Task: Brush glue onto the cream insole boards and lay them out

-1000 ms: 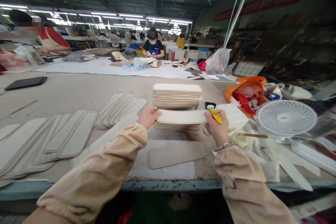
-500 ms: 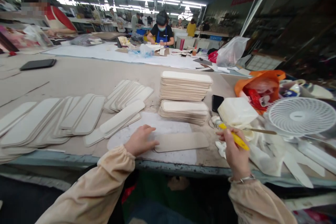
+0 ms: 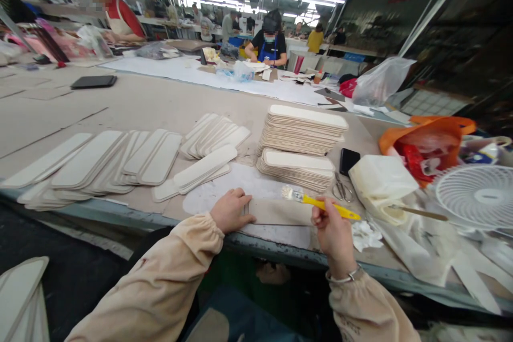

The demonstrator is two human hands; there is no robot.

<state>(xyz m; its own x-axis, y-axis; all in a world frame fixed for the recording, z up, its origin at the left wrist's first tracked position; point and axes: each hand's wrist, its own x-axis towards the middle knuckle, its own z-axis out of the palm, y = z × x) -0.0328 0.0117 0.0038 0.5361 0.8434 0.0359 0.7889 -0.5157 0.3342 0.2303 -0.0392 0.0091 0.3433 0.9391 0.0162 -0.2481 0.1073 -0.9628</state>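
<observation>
A beige strip-shaped panel (image 3: 282, 212) with rounded corners lies flat near the table's front edge. My left hand (image 3: 232, 210) rests at its left end, fingers apart and touching it. Pinched in my right hand (image 3: 334, 230) is a paintbrush (image 3: 331, 207) with a yellow handle. Its whitish bristles point left, over the far side of the panel. Whether they touch the surface I cannot tell. Beyond the panel stand two stacks of similar panels, a tall stack (image 3: 302, 131) behind a lower one (image 3: 295, 168). Fanned-out panels (image 3: 148, 163) lie to the left.
Right of the stacks are a black phone (image 3: 349, 161), scissors (image 3: 342, 188) and a whitish tub (image 3: 382, 179) with a flat stick across it. An orange bag (image 3: 425, 139) and a white fan (image 3: 476, 195) stand farther right. Co-workers sit across the table.
My right hand has brought the brush from beside the tub leftward to the panel. My left hand stays at the panel's left end. The camera view has turned left.
</observation>
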